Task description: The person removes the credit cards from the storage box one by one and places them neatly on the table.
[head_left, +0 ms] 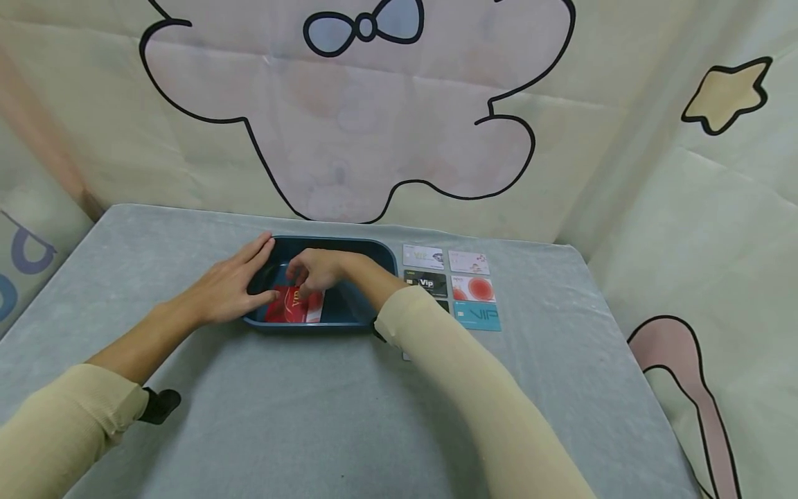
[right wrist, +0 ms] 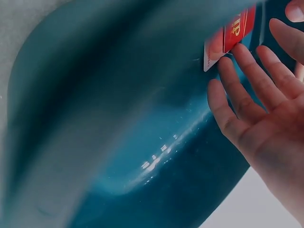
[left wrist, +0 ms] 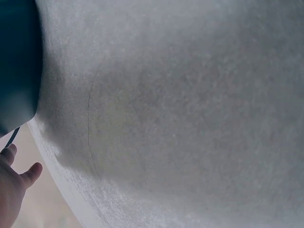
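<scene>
"vip" on black card point(head_left: 427, 283)

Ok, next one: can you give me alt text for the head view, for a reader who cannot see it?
A person's right hand reaches into a dark blue tray and touches a red card lying inside, while the left hand rests on the tray's left rim. Right of the tray, cards lie in rows on a grey-covered table.

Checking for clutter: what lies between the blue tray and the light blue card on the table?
In the head view, the person's right forearm crosses that stretch between the tray and the light blue card, over a partly hidden dark card.
</scene>
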`<action>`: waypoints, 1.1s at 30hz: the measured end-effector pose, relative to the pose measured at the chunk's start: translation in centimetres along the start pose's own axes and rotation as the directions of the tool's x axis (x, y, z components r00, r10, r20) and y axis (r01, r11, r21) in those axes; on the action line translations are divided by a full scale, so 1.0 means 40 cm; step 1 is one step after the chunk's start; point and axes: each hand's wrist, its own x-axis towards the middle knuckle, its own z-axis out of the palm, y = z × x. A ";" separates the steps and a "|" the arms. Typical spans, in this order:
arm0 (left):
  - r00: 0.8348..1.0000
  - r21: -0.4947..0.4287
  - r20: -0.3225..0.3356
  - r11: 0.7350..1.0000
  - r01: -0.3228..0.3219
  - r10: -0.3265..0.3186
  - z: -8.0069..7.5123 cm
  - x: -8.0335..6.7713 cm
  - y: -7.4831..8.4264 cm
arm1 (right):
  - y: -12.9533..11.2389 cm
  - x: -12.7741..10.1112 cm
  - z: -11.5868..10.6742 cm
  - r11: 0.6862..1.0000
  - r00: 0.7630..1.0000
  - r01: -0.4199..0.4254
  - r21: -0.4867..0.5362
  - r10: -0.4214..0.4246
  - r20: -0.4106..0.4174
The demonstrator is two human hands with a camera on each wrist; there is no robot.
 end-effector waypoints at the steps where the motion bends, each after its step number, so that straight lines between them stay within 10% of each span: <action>1: 1.000 -0.001 -0.001 1.000 -0.001 0.001 0.000 0.000 0.000 | 0.001 0.000 0.000 1.000 1.000 0.001 0.007 -0.001 0.001; 33: 1.000 0.011 -0.008 1.000 0.009 -0.009 0.001 0.002 0.006 | -0.010 -0.042 -0.016 0.981 0.994 -0.043 -0.191 0.023 -0.109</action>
